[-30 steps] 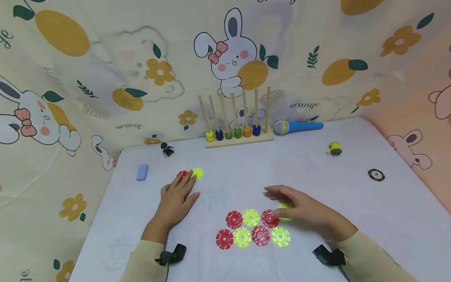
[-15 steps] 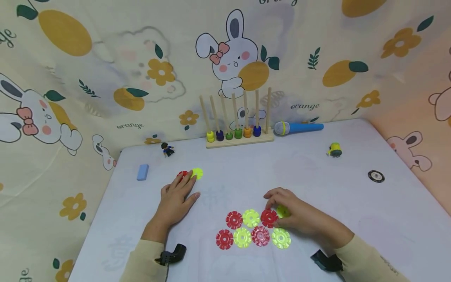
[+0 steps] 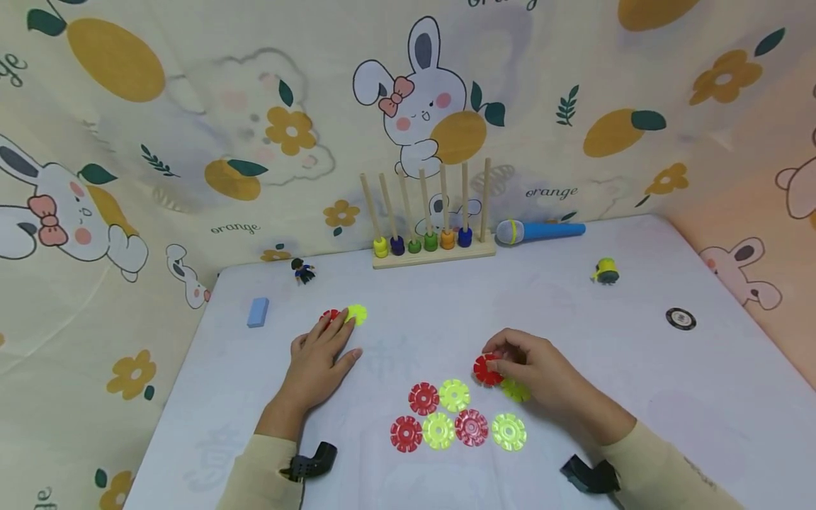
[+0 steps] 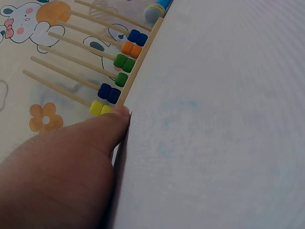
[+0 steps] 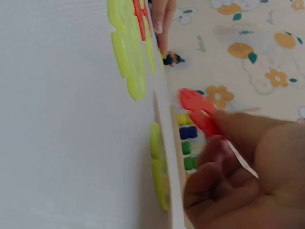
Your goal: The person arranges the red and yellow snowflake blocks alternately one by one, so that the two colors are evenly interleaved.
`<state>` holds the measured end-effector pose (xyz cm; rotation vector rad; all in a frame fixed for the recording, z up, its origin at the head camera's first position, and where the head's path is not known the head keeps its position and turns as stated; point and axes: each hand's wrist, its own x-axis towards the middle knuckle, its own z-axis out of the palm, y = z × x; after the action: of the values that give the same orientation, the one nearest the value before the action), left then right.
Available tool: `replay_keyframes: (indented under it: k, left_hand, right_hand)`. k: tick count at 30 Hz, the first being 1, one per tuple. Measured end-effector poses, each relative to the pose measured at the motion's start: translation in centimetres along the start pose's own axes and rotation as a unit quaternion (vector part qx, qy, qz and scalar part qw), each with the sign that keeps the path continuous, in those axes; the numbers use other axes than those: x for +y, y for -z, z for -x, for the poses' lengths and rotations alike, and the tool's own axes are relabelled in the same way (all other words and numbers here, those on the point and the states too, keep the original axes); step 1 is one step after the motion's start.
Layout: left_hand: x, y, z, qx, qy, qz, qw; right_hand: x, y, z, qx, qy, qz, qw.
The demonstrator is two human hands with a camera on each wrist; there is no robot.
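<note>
Between thumb and fingers my right hand (image 3: 550,372) pinches a red notched plastic disc (image 3: 484,371). The right wrist view has this red disc (image 5: 193,103) tilted and off the table. A yellow-green disc (image 3: 516,390) lies partly behind that hand. Several other red discs (image 3: 406,433) and yellow-green discs (image 3: 438,431) lie flat in two rows nearby. Farther left, my left hand (image 3: 314,367) rests palm down with straight fingers. Its fingertips partly cover another red disc (image 3: 329,314) and touch or nearly touch the edge of a yellow-green disc (image 3: 358,314).
A wooden peg rack (image 3: 433,258) with coloured beads stands at the back, beside a blue toy microphone (image 3: 551,229). A small figure (image 3: 302,270) and a blue block (image 3: 258,312) are at left. A green-yellow toy (image 3: 605,270) and a black round chip (image 3: 681,318) are at right.
My right hand has closed its fingers on the red disc at the right of the back row and lifted it away from the row. The left hand stays in place.
</note>
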<state>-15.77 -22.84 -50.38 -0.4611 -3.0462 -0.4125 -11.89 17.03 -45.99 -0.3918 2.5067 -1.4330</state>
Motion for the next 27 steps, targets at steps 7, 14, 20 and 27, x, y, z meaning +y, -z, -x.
replay_keyframes:
  k: [7, 14, 20, 27]
  left_hand:
    - [-0.1, -0.1, 0.1, 0.006, -0.001, 0.004, 1.0000]
    - [0.0, 0.0, 0.1, 0.003, -0.001, 0.005, 1.0000]
    - [-0.1, 0.1, 0.1, 0.006, -0.005, 0.009, 0.9999]
    - [-0.1, 0.3, 0.1, 0.010, -0.011, 0.015, 0.9998]
  right_hand:
    - [-1.0, 0.1, -2.3, 0.004, -0.028, -0.016, 0.999]
    - [-2.3, -1.1, -6.2, -0.024, -0.065, -0.014, 0.997]
    - [-3.2, -2.9, -8.5, -0.051, -0.056, 0.016, 0.997]
    - [-4.6, -4.1, -8.7, -0.102, -0.014, 0.188, 0.977]
